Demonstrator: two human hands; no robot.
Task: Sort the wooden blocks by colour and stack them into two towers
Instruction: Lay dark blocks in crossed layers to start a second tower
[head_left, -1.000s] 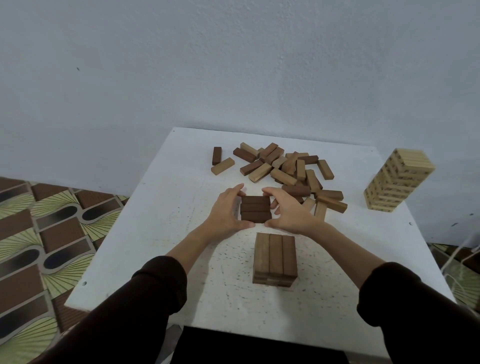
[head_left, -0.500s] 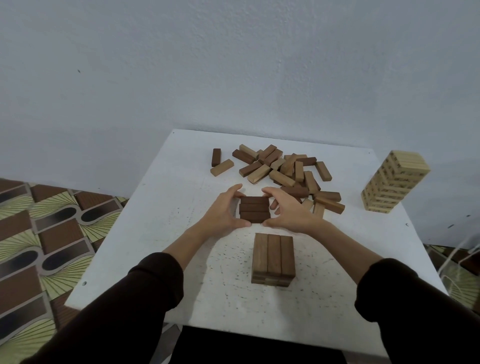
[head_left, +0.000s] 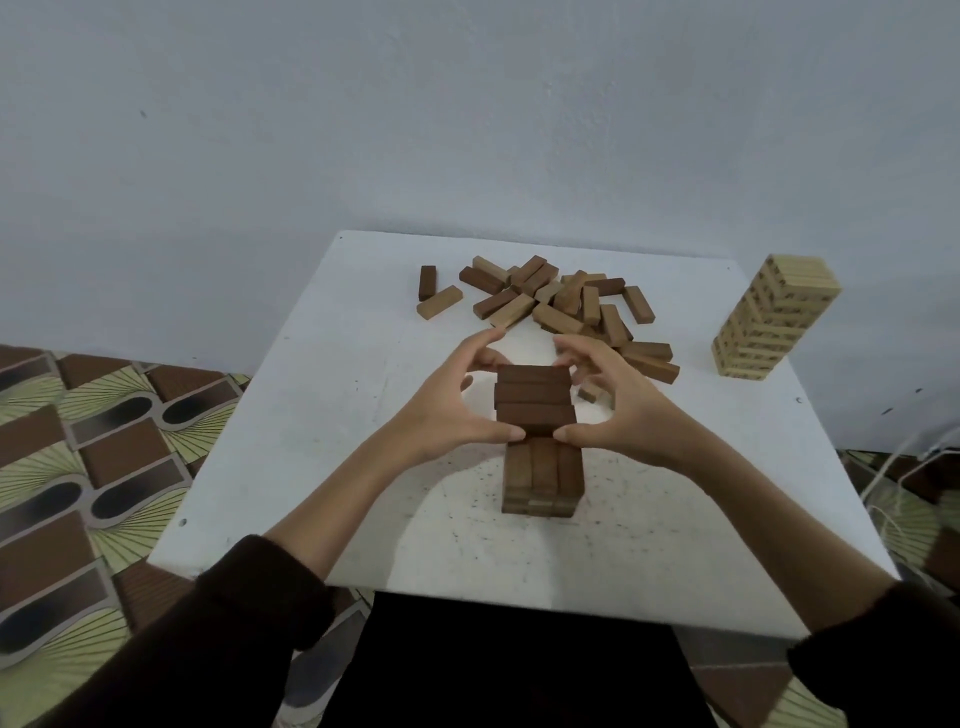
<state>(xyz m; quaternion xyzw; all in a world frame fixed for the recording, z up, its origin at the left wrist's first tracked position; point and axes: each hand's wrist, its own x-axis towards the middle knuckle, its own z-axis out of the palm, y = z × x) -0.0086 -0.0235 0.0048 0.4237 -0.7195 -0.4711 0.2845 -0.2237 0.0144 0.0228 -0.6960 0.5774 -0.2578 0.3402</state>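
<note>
1. Table top (head_left: 311, 415): white, square, speckled with dark flecks. Brown-and-green patterned floor tiles (head_left: 104, 441) lie at its 9 o'clock.
2. Loose pile of light and dark brown rectangular wooden blocks (head_left: 561, 306): scattered flat at the table's 12 o'clock.
3. Tall tower of pale wooden blocks (head_left: 769, 322): upright at 2 o'clock, well apart from the pile.
4. Left hand (head_left: 447, 410) and right hand (head_left: 623, 410): fingers curled, gripping one row of three dark brown blocks (head_left: 535, 397) from 9 and 3 o'clock.
5. Low stack of dark brown wooden blocks (head_left: 543, 478): just toward 6 o'clock from table centre, top layer running lengthwise.
6. Held row: crosswise, overlapping the stack's 12 o'clock end. Contact cannot be told.
</note>
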